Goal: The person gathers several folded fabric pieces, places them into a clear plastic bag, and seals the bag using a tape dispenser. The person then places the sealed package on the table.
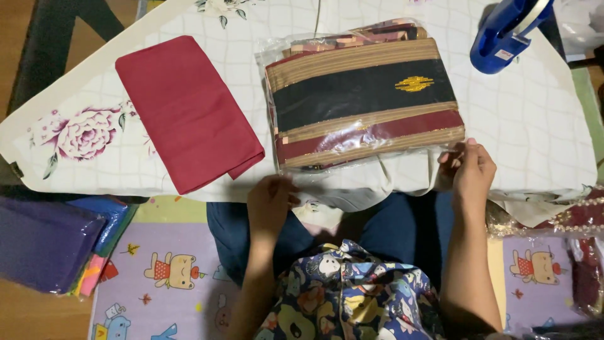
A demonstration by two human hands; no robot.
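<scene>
A folded cloth with black, maroon and gold stripes lies in a clear plastic bag (pixel 365 94) on a white padded board (pixel 535 119). My left hand (pixel 270 200) rests at the bag's near left corner, fingers curled on the plastic edge. At the near right corner, my right hand (pixel 470 169) pinches the bag's edge. A folded dark red cloth (pixel 189 110) lies to the left on the board, apart from both hands.
A blue plastic device (pixel 506 31) stands at the far right of the board. A stack of folded cloths in plastic (pixel 50 242) lies on the floor at left, and beaded maroon fabric (pixel 579 220) at right. A cartoon-print mat (pixel 170 277) covers the floor.
</scene>
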